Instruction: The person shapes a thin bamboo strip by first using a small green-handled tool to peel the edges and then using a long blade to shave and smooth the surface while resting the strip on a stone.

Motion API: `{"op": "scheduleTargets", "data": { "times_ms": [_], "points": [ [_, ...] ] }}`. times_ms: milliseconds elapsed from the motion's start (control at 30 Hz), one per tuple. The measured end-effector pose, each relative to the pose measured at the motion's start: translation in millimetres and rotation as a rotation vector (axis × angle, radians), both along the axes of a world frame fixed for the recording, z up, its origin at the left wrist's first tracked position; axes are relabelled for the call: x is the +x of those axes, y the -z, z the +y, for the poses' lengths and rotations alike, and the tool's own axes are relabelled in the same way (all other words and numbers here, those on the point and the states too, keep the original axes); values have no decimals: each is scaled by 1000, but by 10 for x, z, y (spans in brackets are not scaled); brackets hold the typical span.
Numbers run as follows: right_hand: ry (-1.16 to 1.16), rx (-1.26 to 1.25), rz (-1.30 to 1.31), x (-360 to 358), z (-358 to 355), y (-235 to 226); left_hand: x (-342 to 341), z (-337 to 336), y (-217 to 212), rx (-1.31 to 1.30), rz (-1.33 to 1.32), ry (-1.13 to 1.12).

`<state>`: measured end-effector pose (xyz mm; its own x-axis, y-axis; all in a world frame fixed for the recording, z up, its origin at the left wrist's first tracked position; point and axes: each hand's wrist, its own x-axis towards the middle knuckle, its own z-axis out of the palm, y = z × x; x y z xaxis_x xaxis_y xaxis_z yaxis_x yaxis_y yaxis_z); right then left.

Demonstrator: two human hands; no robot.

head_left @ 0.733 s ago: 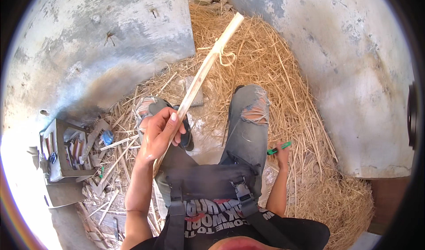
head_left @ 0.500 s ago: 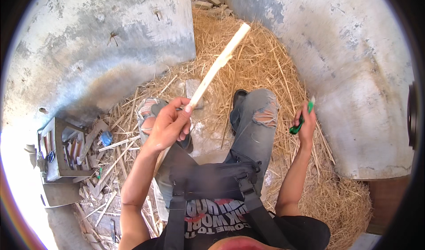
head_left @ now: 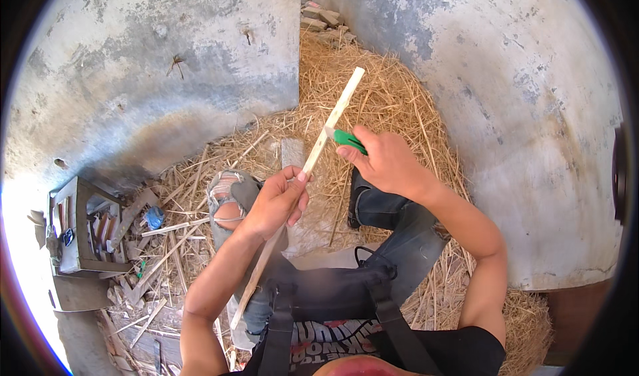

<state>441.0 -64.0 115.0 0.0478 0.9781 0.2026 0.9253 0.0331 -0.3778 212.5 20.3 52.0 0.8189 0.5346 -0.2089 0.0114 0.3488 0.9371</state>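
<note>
A long pale wooden stick [head_left: 343, 103] slants across the middle, its top end up and to the right, its lower end down by my lap. My left hand [head_left: 279, 199] is closed around it near its middle, thumb along the top. In my right hand [head_left: 383, 159] is a green utility knife [head_left: 349, 140], gripped by its handle. Its blade [head_left: 329, 131] is at the stick's edge, above my left hand; whether it bites into the wood I cannot tell.
Straw and shavings [head_left: 379, 83] cover the floor ahead and around my legs. Grey weathered walls [head_left: 532, 109] rise on both sides. At left stands a small open box [head_left: 100, 229] with tools or sticks inside, near a blue crumpled thing [head_left: 154, 217]. Bricks [head_left: 321, 17] lie at the far end.
My right hand has come from the far right to the stick, bringing the knife blade against it. The stick has tipped a little lower, and my right knee has shifted.
</note>
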Motion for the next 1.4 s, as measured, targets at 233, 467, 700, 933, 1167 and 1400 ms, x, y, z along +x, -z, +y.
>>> {"op": "scheduleTargets", "data": {
  "times_ms": [233, 467, 700, 933, 1167, 1400],
  "points": [
    [31, 134, -325, 458, 476, 465, 6, 56, 109, -22, 61, -38],
    [-11, 218, -460, 763, 655, 581, 24, 130, 158, -117, 57, -20],
    [-11, 91, -128, 403, 524, 458, -91, 74, 164, -107, 39, -39],
    [91, 61, -23, 288, 575, 433, -107, 85, 168, -128, -2, -59],
    [-46, 55, 66, 407, 602, 506, -95, 76, 156, -139, 3, -73],
    [-122, 145, -196, 574, 616, 622, -94, 62, 194, -167, 18, -49]
  ]
}}
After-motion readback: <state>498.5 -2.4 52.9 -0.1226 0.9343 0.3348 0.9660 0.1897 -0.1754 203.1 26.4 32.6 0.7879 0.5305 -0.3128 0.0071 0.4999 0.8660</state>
